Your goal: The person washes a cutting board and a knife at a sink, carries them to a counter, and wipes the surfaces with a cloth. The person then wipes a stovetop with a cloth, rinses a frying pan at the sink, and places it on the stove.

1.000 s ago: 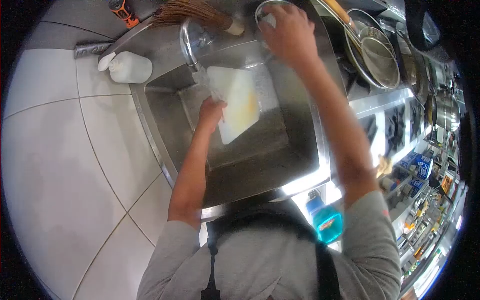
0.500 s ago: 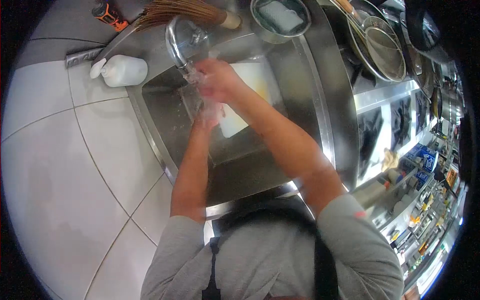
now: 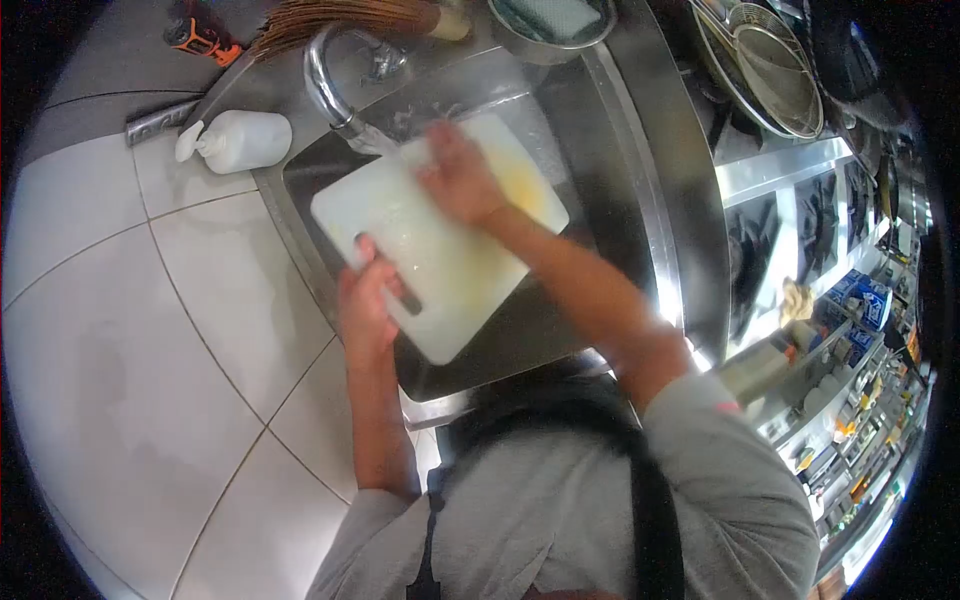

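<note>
A white cutting board [image 3: 425,255] with yellowish stains is held tilted over the steel sink [image 3: 480,375]. My left hand [image 3: 368,310] grips its edge at the handle slot, fingers passing through the opening. Flat on the upper part of the board lies my right hand [image 3: 462,180], its fingers stretched out and blurred by motion. Water runs from the curved faucet [image 3: 318,80] onto the board's upper edge, just left of my right hand.
Left of the sink, a white pump bottle [image 3: 255,140] lies on the tiles. Behind the faucet are a bristle brush [image 3: 340,18] and a black-and-orange tool [image 3: 200,38]. A metal pot [image 3: 555,45] stands at the back, with strainers [image 3: 782,80] to the right.
The board has come up from the sink, with my left hand now at its handle slot. My right hand has moved from under the faucet onto the board's face.
</note>
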The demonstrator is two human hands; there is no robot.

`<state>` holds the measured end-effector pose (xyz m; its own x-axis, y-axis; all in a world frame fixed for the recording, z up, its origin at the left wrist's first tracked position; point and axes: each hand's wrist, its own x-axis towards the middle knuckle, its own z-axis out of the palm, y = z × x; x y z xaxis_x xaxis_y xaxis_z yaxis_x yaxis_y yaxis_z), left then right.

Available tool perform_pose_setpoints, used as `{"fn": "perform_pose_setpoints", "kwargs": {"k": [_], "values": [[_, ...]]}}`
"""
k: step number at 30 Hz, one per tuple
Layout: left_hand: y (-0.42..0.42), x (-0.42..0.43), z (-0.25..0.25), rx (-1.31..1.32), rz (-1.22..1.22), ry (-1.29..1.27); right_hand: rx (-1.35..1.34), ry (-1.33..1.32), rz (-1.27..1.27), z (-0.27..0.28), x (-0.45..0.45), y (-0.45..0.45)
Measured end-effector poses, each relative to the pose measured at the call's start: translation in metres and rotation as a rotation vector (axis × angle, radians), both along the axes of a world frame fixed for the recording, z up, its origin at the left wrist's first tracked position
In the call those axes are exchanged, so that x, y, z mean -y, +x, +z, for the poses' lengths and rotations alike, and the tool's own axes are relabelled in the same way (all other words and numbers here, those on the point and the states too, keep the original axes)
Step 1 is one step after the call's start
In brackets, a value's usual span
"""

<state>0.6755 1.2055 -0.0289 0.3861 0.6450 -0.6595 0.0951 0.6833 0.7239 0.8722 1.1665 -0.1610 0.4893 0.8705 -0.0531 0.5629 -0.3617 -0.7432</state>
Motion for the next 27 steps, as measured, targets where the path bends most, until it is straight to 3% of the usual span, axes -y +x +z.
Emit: {"fn": "perform_pose_setpoints", "kwargs": {"k": [1,2,5,7,11,14,16,18,20,22,24,25,27], "values": [[-0.007,0.003,0.007,-0.001,-0.001,0.007,0.054,-0.124,-0.030,-0.008,0.008,0.015],[-0.014,0.007,0.014,0.095,0.046,0.013,0.056,-0.187,-0.074,-0.058,0.023,0.024],[-0.021,0.012,0.028,0.229,0.139,0.007,-0.134,-0.396,-0.096,-0.020,0.067,0.033],[-0.016,0.006,0.010,0.247,0.191,-0.046,-0.116,-0.411,-0.038,-0.006,0.081,-0.008],[0.005,0.014,-0.019,0.152,0.209,-0.068,-0.066,-0.068,0.204,0.083,0.092,-0.090],[-0.002,0.016,-0.018,0.132,0.195,-0.106,-0.025,-0.044,0.238,0.077,0.087,-0.071],[-0.006,0.016,-0.008,0.187,0.174,-0.109,-0.067,-0.083,0.123,0.024,0.077,-0.038],[-0.003,0.016,0.019,0.139,0.166,-0.014,-0.044,-0.395,-0.117,-0.009,0.069,0.003],[-0.006,0.007,0.013,0.041,0.130,0.044,-0.076,-0.307,-0.090,0.000,0.060,0.035],[-0.013,0.003,-0.007,-0.050,0.084,0.115,-0.122,-0.234,-0.046,0.043,0.045,0.041],[0.006,-0.004,-0.024,-0.065,0.067,0.125,-0.930,0.116,-0.146,0.114,0.010,0.037],[0.021,-0.009,-0.030,-0.080,0.055,0.103,-0.927,0.111,-0.135,0.130,-0.005,0.035],[0.031,-0.025,-0.064,-0.073,-0.072,0.096,-1.370,0.208,-0.149,0.145,-0.030,0.034]]}}
